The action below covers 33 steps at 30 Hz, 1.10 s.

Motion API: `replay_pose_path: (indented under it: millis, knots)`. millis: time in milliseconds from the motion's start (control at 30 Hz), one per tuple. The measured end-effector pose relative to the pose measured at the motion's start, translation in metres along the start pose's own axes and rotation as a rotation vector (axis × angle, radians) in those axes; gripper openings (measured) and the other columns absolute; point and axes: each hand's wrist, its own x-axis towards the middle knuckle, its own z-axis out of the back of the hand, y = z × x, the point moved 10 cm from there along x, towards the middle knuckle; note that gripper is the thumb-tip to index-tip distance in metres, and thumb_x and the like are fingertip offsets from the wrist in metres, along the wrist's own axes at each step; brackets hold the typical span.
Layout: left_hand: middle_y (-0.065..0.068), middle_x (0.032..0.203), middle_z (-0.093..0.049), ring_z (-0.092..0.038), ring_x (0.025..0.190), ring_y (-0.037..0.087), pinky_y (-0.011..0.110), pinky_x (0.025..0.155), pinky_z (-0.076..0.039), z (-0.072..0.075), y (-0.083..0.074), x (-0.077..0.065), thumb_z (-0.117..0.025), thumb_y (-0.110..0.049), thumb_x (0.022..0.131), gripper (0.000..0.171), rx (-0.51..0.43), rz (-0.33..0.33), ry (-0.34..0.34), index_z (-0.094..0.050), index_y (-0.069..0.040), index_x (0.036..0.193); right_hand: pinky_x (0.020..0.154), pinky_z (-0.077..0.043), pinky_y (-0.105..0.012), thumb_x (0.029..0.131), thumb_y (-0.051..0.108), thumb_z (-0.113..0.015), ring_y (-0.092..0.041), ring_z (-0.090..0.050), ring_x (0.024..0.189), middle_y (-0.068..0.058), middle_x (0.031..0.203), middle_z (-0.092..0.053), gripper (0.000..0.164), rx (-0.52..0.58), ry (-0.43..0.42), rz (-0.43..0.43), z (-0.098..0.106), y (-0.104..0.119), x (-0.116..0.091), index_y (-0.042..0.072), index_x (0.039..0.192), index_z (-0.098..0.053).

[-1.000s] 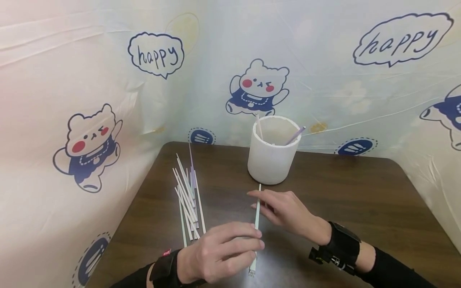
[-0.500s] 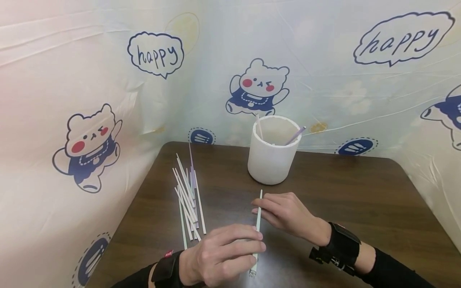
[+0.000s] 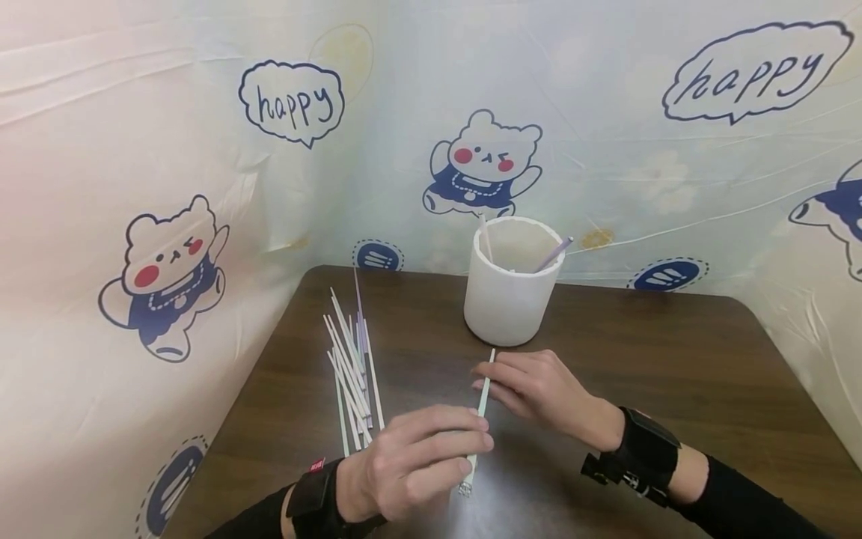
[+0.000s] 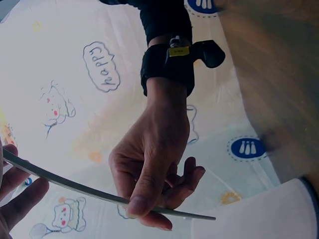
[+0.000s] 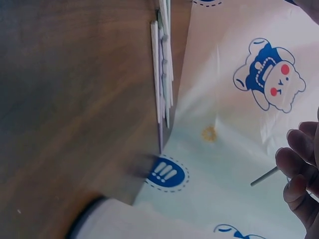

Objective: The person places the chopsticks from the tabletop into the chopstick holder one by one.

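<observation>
Your left grip [image 3: 419, 463], right grip [image 3: 539, 382] clasp green stick [image 3: 483, 400], likely steadying ends; cup [image 3: 508, 303] near far edge of surface [image 3: 640, 337].

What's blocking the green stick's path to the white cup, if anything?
Nothing visible: no object shows between the green stick, held in both hands, and the white cup beyond its tip. The loose sticks lie well left.
</observation>
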Motion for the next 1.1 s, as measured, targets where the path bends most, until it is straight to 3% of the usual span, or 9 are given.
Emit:
replay_pose_path:
  millis: [167,300,433,633,733,800,900,1100]
  knots:
    - [0.016,0.087,-0.076,-0.076,0.083,0.025,0.032,0.086,-0.065,0.005,0.021,0.015,-0.053,0.004,0.1,0.011,0.011,0.077,-0.07,-0.048,0.003,0.091,0.06,-0.052,-0.013,0.109,0.031,-0.056,-0.004,-0.061,0.064,0.001,0.089,-0.077,0.032,0.003,-0.006,-0.018,0.014,-0.012,0.011,0.006,0.109,-0.075]
    - [0.02,0.081,-0.07,-0.073,0.076,0.027,0.029,0.076,-0.066,0.01,0.042,0.031,-0.05,0.007,0.098,0.009,-0.006,0.095,-0.13,-0.043,0.005,0.093,0.061,-0.056,-0.017,0.109,0.035,-0.053,-0.008,-0.064,0.065,-0.002,0.089,-0.078,0.036,-0.026,-0.033,-0.032,0.027,-0.023,0.023,0.006,0.112,-0.075]
    - [0.025,0.09,-0.068,-0.072,0.082,0.033,0.033,0.081,-0.065,0.009,0.067,0.032,-0.049,0.01,0.096,0.007,-0.043,0.18,-0.163,-0.045,0.008,0.101,0.063,-0.061,-0.027,0.109,0.036,-0.052,-0.011,-0.067,0.068,-0.005,0.092,-0.079,0.037,-0.067,-0.058,-0.05,0.039,-0.038,0.033,0.006,0.111,-0.075]
    - [0.024,0.107,-0.067,-0.072,0.097,0.033,0.033,0.093,-0.063,0.001,0.111,0.027,-0.051,0.002,0.105,0.012,-0.028,0.424,-0.112,-0.046,0.008,0.115,0.062,-0.059,-0.029,0.11,0.036,-0.052,-0.012,-0.067,0.068,-0.01,0.094,-0.081,0.042,-0.107,-0.077,-0.104,0.05,-0.07,0.044,0.002,0.109,-0.077]
    - [0.023,0.109,-0.068,-0.072,0.101,0.033,0.035,0.096,-0.062,-0.006,0.132,0.021,-0.054,0.0,0.105,0.017,-0.01,0.518,-0.078,-0.047,0.007,0.12,0.061,-0.056,-0.03,0.105,0.026,-0.064,-0.014,-0.065,0.067,-0.011,0.093,-0.08,0.028,-0.115,-0.062,-0.151,0.052,-0.088,0.047,0.001,0.11,-0.077]
    - [0.023,0.111,-0.068,-0.072,0.103,0.033,0.035,0.097,-0.062,-0.01,0.143,0.017,-0.056,0.002,0.104,0.02,-0.009,0.56,-0.066,-0.048,0.007,0.121,0.062,-0.057,-0.031,0.099,0.015,-0.073,-0.015,-0.063,0.068,-0.011,0.092,-0.079,0.018,-0.128,-0.048,-0.181,0.052,-0.098,0.048,0.001,0.11,-0.077]
    - [0.025,0.112,-0.067,-0.072,0.106,0.035,0.035,0.098,-0.062,-0.016,0.155,0.011,-0.059,0.01,0.099,0.027,-0.018,0.593,-0.057,-0.048,0.008,0.123,0.061,-0.055,-0.031,0.09,0.002,-0.079,-0.015,-0.06,0.067,-0.011,0.089,-0.077,0.022,-0.148,-0.034,-0.225,0.052,-0.111,0.049,0.001,0.113,-0.077]
    - [0.027,0.115,-0.067,-0.073,0.11,0.037,0.031,0.099,-0.061,-0.026,0.177,0.006,-0.063,0.013,0.096,0.034,-0.055,0.676,-0.051,-0.047,0.007,0.126,0.059,-0.052,-0.03,0.091,0.004,-0.079,-0.015,-0.057,0.065,-0.008,0.079,-0.071,0.02,-0.168,-0.012,-0.315,0.052,-0.131,0.048,0.003,0.111,-0.078]
